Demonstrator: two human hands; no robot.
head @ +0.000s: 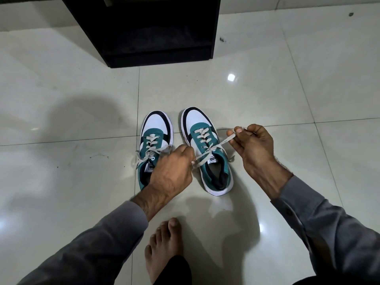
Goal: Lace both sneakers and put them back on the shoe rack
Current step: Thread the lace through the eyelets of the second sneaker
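Observation:
Two teal, white and black sneakers stand side by side on the tiled floor, toes pointing away from me. The left sneaker (155, 132) has its beige lace crossed up the eyelets and knotted, loose ends hanging to its left. The right sneaker (203, 128) is laced up its eyelets, and its lace (221, 143) is pulled taut to both sides. My left hand (172, 170) pinches one end of that lace between the two shoes. My right hand (251, 145) pinches the other end, out to the right of the shoe.
A black shoe rack (144, 23) stands on the floor straight ahead, its lower shelf dark and open. My bare foot (164, 243) rests on the glossy white tiles (267, 89) just below the sneakers. Grey sleeves cover both forearms.

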